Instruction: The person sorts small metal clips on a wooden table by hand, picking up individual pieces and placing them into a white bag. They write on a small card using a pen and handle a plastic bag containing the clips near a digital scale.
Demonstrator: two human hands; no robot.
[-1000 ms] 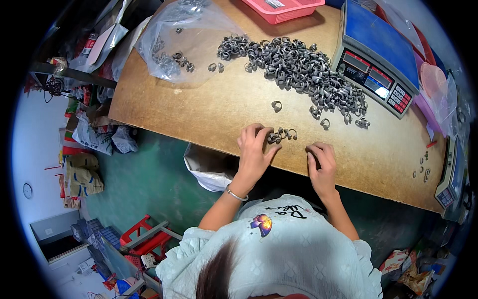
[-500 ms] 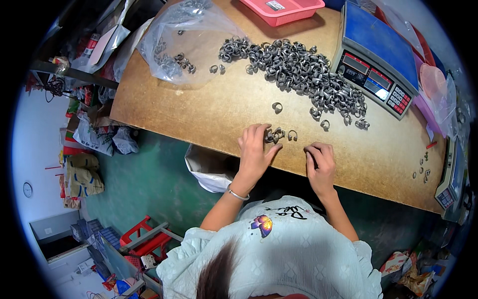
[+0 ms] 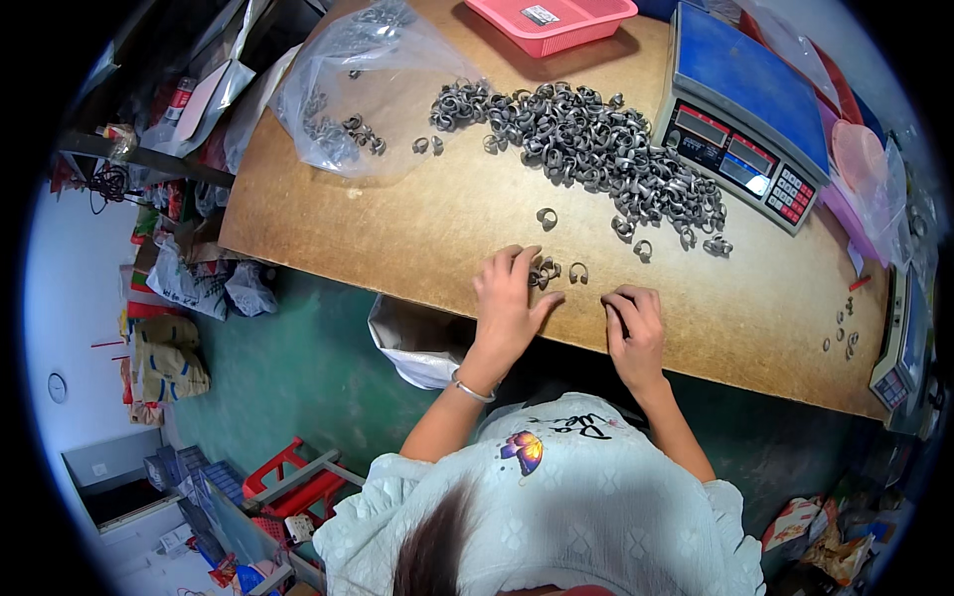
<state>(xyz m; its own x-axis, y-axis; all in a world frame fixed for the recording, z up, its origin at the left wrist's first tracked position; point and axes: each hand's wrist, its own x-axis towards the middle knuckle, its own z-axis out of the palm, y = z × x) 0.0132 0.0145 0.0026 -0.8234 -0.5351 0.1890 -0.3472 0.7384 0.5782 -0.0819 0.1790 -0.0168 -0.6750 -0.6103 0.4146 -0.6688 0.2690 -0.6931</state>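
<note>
Dark grey metal rings with gaps in their bands lie on the wooden table. My left hand (image 3: 507, 301) rests at the near edge, thumb and fingers apart, around one side of a small cluster of rings (image 3: 545, 272). Just right of that cluster lies a single ring (image 3: 578, 272). My right hand (image 3: 637, 329) is closed at the table's edge, fingers bent and thumb drawn in; whatever it may hold is hidden. Farther back spreads a large pile of rings (image 3: 596, 144), with a lone ring (image 3: 547, 218) between it and my left hand.
A clear plastic bag (image 3: 343, 94) with some rings lies at the back left. A pink plastic basket (image 3: 556, 40) stands at the far edge, and a blue-topped digital scale (image 3: 745, 109) at the right. Below the table edge is a white sack (image 3: 417, 348).
My right hand has shifted very slightly left along the table edge. My left hand stays by the cluster, and the rings look the same; the whole view has moved a little.
</note>
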